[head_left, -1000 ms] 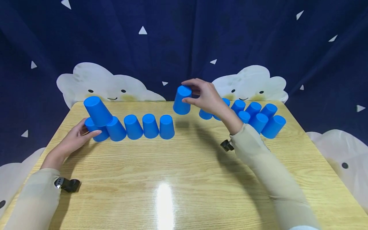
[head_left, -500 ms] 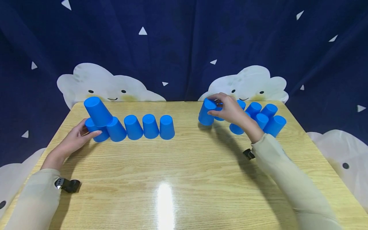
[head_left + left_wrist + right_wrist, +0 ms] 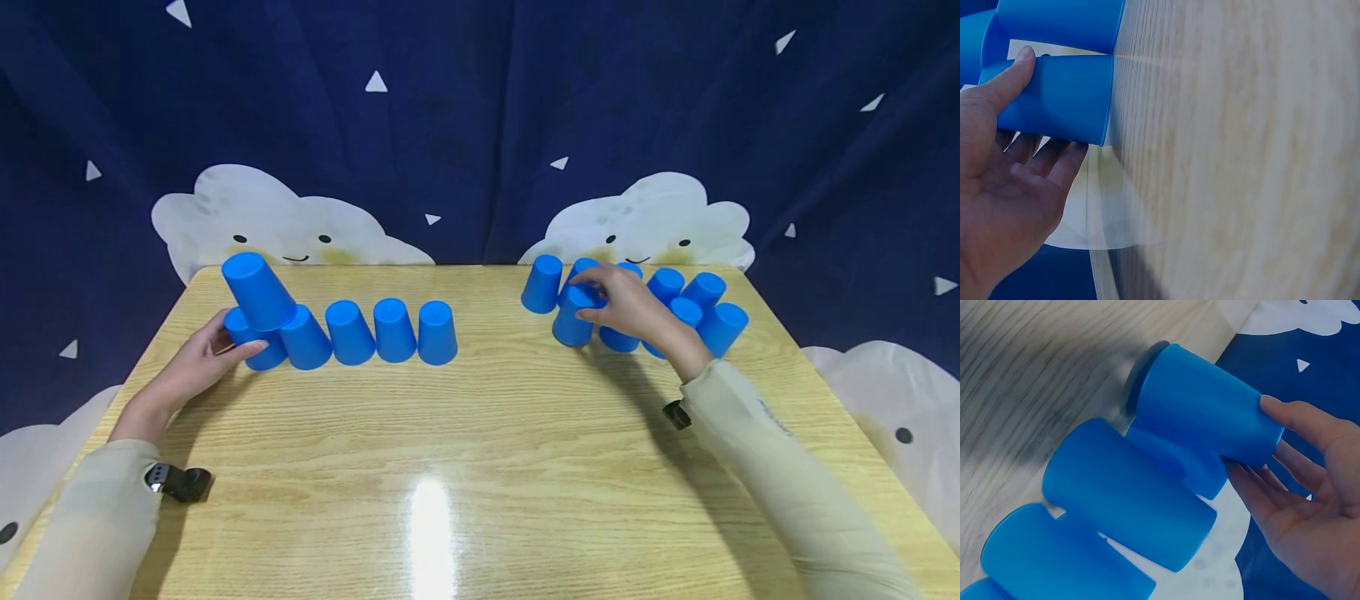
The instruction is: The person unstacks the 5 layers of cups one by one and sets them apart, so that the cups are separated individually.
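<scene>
My left hand (image 3: 201, 360) grips an upside-down blue cup (image 3: 262, 354) at the left end of a row, thumb on its near side and fingers on the outer side. Across this cup and its neighbour (image 3: 303, 340) rests another upside-down cup (image 3: 258, 292). On the right, my right hand (image 3: 628, 307) pinches an upside-down blue cup (image 3: 572, 321) near its closed end. In the right wrist view a shadow lies by the rim of this held cup (image 3: 1200, 403); I cannot tell whether it touches the table. Right beside it stands another cup (image 3: 1129, 494).
Three more upside-down cups, one of them the middle cup (image 3: 393, 331), continue the left row. Around my right hand stand several others in two rows, including a back cup (image 3: 542, 285) and an end cup (image 3: 722, 329). The wooden table (image 3: 480, 433) ends at a dark blue curtain (image 3: 450, 125).
My right hand has carried its cup from mid-table rightward and down to the front of the right-hand group. My left hand stays on the same cup.
</scene>
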Demonstrator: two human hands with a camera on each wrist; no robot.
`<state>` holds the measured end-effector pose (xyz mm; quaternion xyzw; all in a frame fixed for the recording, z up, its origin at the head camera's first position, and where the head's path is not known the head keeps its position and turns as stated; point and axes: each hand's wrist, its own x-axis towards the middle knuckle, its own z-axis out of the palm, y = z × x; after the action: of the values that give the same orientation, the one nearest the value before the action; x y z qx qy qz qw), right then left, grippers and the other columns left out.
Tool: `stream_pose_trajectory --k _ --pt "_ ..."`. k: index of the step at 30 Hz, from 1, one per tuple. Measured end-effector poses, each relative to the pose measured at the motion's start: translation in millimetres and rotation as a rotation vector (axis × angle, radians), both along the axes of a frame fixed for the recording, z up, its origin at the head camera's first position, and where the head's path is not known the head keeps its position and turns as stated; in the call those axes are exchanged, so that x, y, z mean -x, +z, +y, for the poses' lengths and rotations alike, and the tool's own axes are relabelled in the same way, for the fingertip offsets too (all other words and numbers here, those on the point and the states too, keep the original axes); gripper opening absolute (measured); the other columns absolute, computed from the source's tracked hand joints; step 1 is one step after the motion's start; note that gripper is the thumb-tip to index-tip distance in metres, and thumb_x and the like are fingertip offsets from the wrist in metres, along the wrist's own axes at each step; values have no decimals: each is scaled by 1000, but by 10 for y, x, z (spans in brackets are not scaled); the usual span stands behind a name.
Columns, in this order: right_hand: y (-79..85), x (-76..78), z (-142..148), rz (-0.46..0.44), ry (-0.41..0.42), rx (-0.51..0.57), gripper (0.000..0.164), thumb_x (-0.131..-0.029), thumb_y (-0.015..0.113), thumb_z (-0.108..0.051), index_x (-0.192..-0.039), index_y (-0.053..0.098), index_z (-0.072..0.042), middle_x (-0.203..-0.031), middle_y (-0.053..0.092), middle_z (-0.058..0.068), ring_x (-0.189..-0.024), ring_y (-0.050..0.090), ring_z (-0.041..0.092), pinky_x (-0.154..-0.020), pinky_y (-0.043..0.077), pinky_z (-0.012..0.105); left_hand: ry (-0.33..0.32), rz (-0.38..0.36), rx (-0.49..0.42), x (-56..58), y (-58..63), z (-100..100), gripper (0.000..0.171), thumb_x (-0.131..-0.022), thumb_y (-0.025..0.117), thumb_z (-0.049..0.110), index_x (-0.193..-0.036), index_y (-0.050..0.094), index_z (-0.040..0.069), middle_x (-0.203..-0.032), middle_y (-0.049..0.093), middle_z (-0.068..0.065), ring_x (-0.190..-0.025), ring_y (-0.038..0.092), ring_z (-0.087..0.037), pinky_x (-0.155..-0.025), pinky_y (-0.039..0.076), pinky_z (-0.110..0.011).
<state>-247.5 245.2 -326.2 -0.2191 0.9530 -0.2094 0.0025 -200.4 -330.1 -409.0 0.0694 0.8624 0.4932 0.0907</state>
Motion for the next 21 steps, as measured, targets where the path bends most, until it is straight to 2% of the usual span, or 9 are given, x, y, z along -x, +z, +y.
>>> stream_pose_trajectory --k 9,21 --pt "-31 5 83 -19 -61 -69 46 -86 76 -10 -129 61 2 -123 57 24 -111 53 40 -92 47 53 9 -33 -5 22 -16 -8 81 -101 56 35 -158 4 10 -155 19 -32 -138 20 -56 -104 18 -75" --pt "-7 -5 95 -48 -50 -105 48 -88 73 -8 -131 57 6 -125 54 27 -113 52 43 -94 47 54 11 -38 3 22 -16 -10 82 -101 56 35 -158 4 9 -155 19 -33 -138 20 -56 -104 19 -75"
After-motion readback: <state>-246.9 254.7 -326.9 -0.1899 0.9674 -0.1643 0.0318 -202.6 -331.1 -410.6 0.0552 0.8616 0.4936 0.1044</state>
